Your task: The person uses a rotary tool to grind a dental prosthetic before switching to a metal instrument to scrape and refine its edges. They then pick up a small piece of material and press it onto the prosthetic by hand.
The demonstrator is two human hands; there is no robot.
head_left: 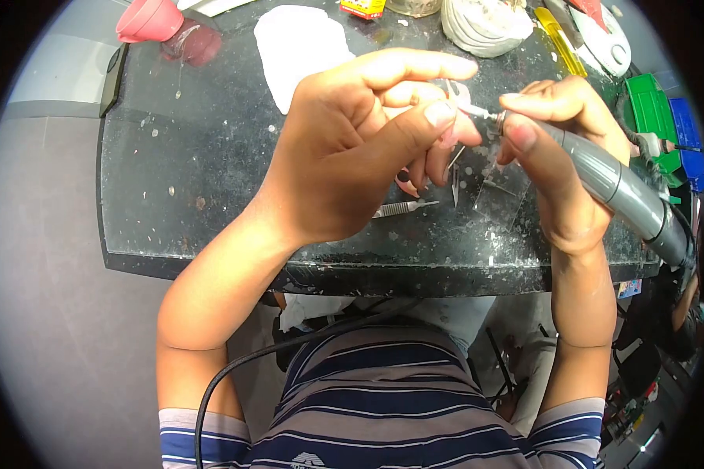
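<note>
My right hand (559, 141) is wrapped around a grey rotary handpiece (602, 173), its thumb and fingertips close to the metal nose. A thin pale bur (477, 112) points left from the nose toward my left fingers. My left hand (352, 141) is closed, thumb against fingers, pinching a small pale pink piece (462, 95) mostly hidden by the fingers; its exact kind I cannot tell. The bur's tip overlaps this piece in the view. Under the hands lie a ridged metal scalpel handle (399, 209) and a slim pointed metal tool (455, 187).
The black tabletop (172, 156) is dusty and spotted. White cloth or paper (297, 47), a pink cup (150, 19), a plaster-crusted bowl (485, 27) and a yellow cutter (559, 41) sit toward the back. Green bins (648, 109) stand right. A black cable (274, 344) crosses my lap.
</note>
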